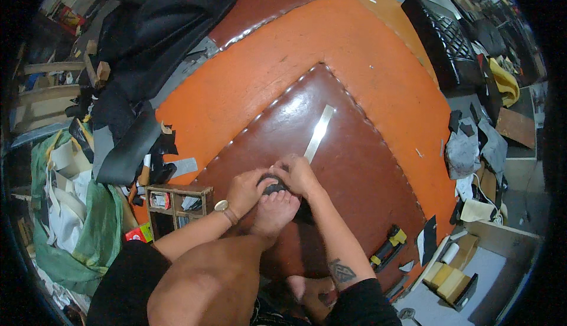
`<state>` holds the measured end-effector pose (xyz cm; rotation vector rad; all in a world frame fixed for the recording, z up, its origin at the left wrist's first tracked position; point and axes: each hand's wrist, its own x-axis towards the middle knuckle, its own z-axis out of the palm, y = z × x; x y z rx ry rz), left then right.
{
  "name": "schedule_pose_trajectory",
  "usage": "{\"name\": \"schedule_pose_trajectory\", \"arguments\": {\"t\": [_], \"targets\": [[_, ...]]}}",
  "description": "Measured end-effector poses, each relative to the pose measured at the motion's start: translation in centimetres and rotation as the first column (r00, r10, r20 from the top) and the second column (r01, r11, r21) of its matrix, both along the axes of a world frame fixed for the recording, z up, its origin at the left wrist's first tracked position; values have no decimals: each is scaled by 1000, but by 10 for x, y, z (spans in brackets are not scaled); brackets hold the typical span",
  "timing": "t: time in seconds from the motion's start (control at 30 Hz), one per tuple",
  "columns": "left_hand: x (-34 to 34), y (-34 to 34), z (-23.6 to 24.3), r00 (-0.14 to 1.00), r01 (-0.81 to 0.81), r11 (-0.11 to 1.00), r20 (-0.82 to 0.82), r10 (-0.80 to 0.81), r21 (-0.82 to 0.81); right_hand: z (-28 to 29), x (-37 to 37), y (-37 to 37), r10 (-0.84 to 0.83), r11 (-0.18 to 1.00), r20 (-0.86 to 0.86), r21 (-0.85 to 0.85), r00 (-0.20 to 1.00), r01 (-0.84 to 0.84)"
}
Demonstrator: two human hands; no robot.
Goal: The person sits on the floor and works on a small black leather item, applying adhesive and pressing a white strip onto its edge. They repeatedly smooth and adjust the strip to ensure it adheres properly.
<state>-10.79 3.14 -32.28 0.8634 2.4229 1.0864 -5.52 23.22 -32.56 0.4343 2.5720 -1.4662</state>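
Note:
Both of my hands meet at a small dark, rounded piece just beyond the toes of my bare foot. My left hand, with a watch on its wrist, curls its fingers round the left side of this piece. From the right, my right hand is bent over it with fingers pressed together. What kind of thing the piece is does not show. A shiny metal ruler lies on the brown leather-like sheet, its near end close to my right hand.
A wooden box with compartments stands left. Beyond it is a green sack of white scraps. Black fabric is heaped far left. On the right are a black quilted cushion, a yellow-and-black tool and an open drawer with blocks.

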Motion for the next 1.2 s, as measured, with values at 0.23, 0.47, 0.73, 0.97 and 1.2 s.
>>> {"name": "schedule_pose_trajectory", "arguments": {"t": [0.23,0.47,0.73,0.97,1.2], "targets": [[-4,2,0,996,55,990,-77,-45,131,13,40,20,110,969,-71,-214,991,-123],[-19,15,1,990,136,990,18,-136,36,10,28,9,119,992,-36,-30,992,-120],[-16,18,-12,993,117,989,-31,-114,95,17,18,21,204,974,67,-115,977,-196],[-54,24,-26,853,133,990,514,-95,-38,-5,4,18,43,990,221,-138,974,-12],[-44,31,-34,582,-108,989,800,144,-99,-21,-3,13,-13,989,260,-141,966,51]]}}
